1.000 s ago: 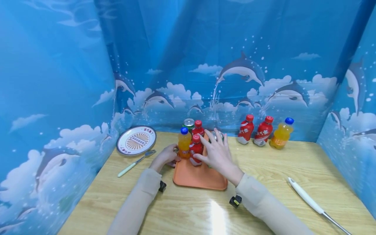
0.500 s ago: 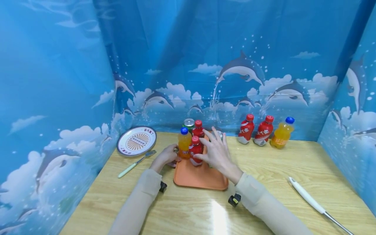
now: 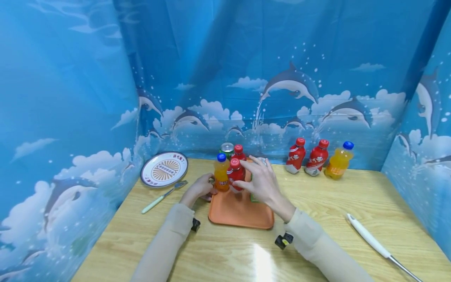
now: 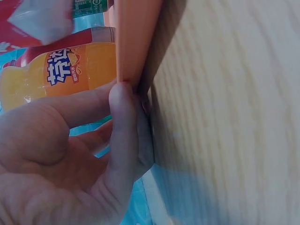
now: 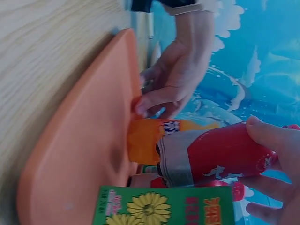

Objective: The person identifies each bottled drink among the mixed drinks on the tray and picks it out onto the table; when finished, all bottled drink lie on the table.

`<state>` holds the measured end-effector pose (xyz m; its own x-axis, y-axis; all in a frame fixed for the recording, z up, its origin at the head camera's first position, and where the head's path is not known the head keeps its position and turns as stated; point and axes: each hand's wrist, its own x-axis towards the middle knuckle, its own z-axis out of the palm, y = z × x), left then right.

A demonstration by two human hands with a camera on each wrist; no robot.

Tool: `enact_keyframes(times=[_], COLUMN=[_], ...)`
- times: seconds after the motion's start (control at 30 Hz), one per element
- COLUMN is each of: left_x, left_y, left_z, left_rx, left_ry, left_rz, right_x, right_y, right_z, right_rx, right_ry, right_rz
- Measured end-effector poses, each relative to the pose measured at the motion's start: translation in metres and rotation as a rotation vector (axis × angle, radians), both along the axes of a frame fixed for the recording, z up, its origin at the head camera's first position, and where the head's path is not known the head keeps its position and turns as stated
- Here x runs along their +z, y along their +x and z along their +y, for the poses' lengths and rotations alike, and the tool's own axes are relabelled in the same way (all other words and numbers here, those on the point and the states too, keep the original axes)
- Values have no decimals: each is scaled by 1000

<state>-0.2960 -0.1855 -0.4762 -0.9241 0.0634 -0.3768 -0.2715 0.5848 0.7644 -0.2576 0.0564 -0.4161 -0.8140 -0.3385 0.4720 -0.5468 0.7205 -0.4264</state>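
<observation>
My left hand (image 3: 200, 188) pinches the left rim of the orange tray (image 3: 240, 216), thumb and fingers on its edge in the left wrist view. My right hand (image 3: 265, 183) holds a red bottle (image 5: 220, 154) with a red cap by its upper part. In the right wrist view the bottle's base is raised off the tray. Beside it stands an orange soda bottle (image 3: 221, 175) with a blue cap. Another red bottle (image 3: 238, 152) and a green can (image 3: 227, 148) stand behind. A green drink carton (image 5: 164, 206) with yellow flowers is on the tray, mostly hidden by my right hand in the head view.
A patterned plate (image 3: 164, 169) and a fork (image 3: 163, 197) lie at the left. Two red bottles (image 3: 295, 156) and another orange soda bottle (image 3: 339, 161) stand at the back right. A white-handled utensil (image 3: 370, 239) lies at the right front. A dolphin-print curtain encloses the table.
My right fingers have come together round the front red bottle and raised it slightly from the tray. The left hand stays on the tray's rim.
</observation>
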Motion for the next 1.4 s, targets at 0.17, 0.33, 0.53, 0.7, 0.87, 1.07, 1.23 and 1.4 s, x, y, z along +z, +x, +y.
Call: enact_keyframes(times=[0.17,0.33,0.53,0.7,0.87,1.07,1.23,1.4], left_x=[-1,-1,-1,0,-1,-2,-2,-2], left_y=[0,0,0,0,-1,-1,-1,-1], left_z=[-1,0,1,1,1,0,0,0], left_rx=[-2,4,8,11,8,9,17,19], left_ry=[0,-1,-7,-13,-24,-8,-7,-5], left_rz=[7,3,2,-2,-3,-3,-7,-11], right_x=[10,21,32,37,41,48,51,54], right_y=[2,5,8,5,2,-2,-10,-15], right_z=[4,7,11,16,21,29,35,41], right_rx=[47,112,175,210,275,328,379,426], right_ry=[-116,-263,-404,-481,-599,-655,-683,-704], right_rz=[-35,-165,-330,-427,-575,-701,-789,-861])
